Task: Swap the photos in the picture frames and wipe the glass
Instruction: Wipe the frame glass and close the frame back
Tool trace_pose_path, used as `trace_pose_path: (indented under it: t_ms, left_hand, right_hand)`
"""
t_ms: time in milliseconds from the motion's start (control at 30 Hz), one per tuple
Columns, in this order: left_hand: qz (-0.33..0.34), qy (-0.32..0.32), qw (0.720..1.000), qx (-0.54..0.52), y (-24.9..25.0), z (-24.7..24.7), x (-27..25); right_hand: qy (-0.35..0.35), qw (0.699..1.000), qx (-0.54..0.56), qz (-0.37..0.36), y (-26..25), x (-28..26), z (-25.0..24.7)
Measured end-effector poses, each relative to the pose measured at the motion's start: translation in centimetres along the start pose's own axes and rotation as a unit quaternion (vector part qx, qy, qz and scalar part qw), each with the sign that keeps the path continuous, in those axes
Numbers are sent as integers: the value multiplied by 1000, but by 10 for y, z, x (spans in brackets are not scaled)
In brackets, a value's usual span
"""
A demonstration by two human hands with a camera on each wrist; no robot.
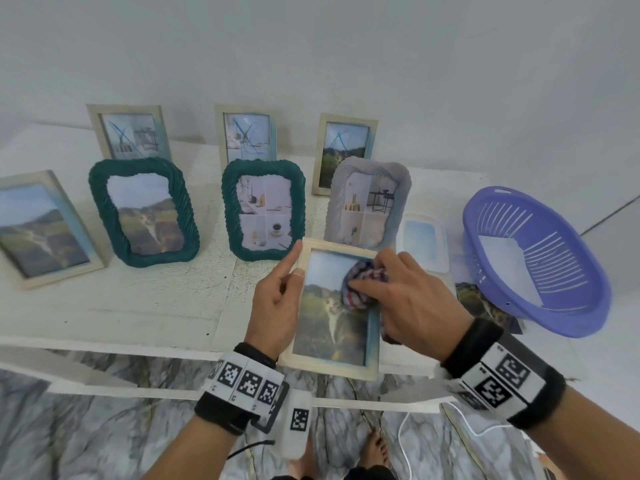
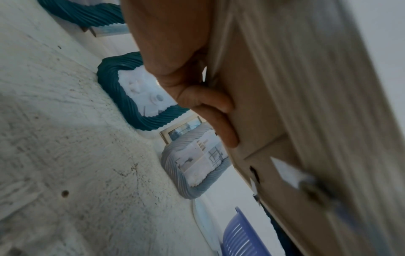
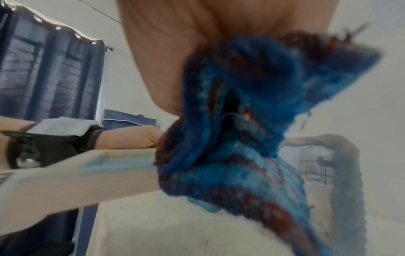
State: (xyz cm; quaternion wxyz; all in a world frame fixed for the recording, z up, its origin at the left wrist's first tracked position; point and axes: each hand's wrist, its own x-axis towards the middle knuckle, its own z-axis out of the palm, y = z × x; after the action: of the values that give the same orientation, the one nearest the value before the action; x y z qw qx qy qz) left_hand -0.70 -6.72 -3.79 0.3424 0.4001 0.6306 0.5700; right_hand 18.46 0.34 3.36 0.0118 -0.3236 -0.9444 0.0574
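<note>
While the left hand (image 1: 277, 299) gripped the pale wooden frame (image 1: 332, 367) by its left edge, thumb on the front rail, index finger stretched up along the side and the other fingers (image 2: 221, 121) curled behind against the backing, the frame was held tilted above the near edge of the white table (image 1: 138, 306). It held a photo of a cat on a grassy path under a pale sky. The right hand (image 1: 412, 299) came in from the right, knuckles up, fingers bunched around a blue and red checked cloth (image 1: 363, 282) and pressing it on the upper right part of the glass; from the right wrist the cloth (image 3: 241, 138) hung crumpled below the palm, blurred.

On the table stood seven more frames: four pale wooden ones, three in the back row and one at the far left (image 1: 45, 230), two dark green braided ones (image 1: 142, 209) side by side in front, and one grey braided one (image 1: 370, 199) just behind the held frame. A single purple plastic basket (image 1: 540, 265) sat tilted at the right end with a white sheet inside, and a loose landscape photo (image 1: 481, 303) lay partly under it. A clear pane (image 1: 422, 244) lay flat between the grey frame and the basket.
</note>
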Motion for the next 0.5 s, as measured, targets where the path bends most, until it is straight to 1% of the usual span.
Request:
trace_pose_path:
  t_ms: [67, 133, 200, 267, 333, 400, 467, 500]
  left_hand:
    - [-9, 1, 1000, -13, -3, 1, 0]
    - [-12, 16, 1000, -15, -4, 0, -2]
    - [1, 33, 999, -12, -2, -4, -4]
    - [8, 41, 999, -2, -3, -6, -6]
    - [9, 39, 999, 0, -4, -8, -6]
    - [9, 34, 999, 2, -6, -10, -6]
    - [11, 30, 999, 1, -7, -11, -5]
    - [12, 28, 1000, 1, -8, -11, -5]
  right_hand:
    - [61, 998, 19, 6, 0, 7, 3]
    - [97, 989, 109, 23, 5, 11, -1]
    - [156, 966, 190, 76, 19, 15, -9]
    - [205, 944, 195, 169, 38, 20, -16]
    - [213, 928, 158, 261, 59, 27, -18]
    - [191, 918, 119, 327, 78, 36, -14]
    - [158, 913, 83, 367, 91, 47, -10]
    - [140, 915, 56, 373, 97, 53, -8]
